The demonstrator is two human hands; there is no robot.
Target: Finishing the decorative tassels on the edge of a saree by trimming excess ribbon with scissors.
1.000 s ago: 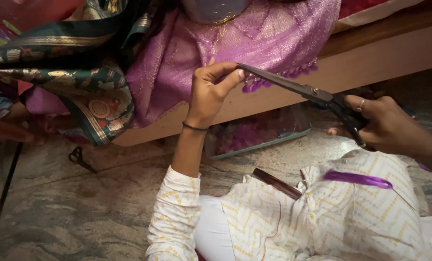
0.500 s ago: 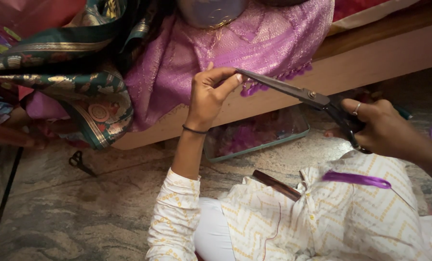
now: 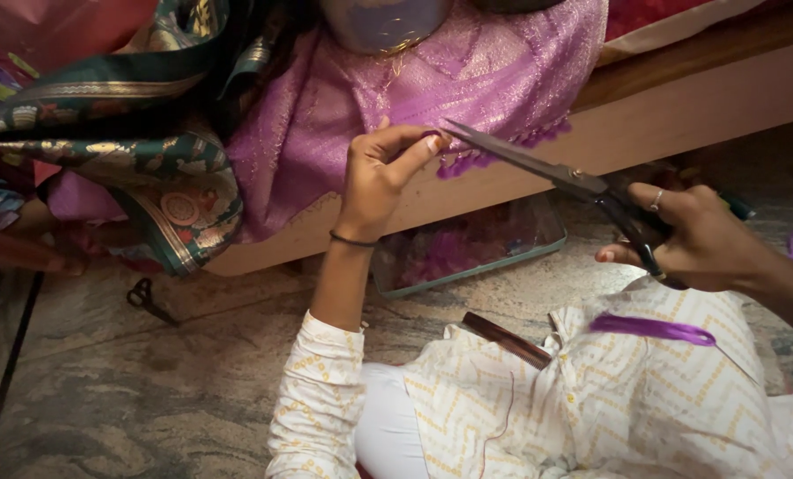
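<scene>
Shifted since half a second ago: scissors (image 3: 538, 164) blades now closer to the pinched fringe. Left hand (image 3: 380, 168) fingertips pressed together on purple tassel fringe (image 3: 485, 155) of pink-purple fabric (image 3: 414, 84) draped over wooden edge (image 3: 680, 106). Right hand (image 3: 693, 238) fingers clamped through scissor handles; cutting appears imminent.

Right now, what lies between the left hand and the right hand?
In the head view, the long scissor blades span the gap: the right hand holds the handles, the tips reach the left hand pinching purple tassels.
</scene>
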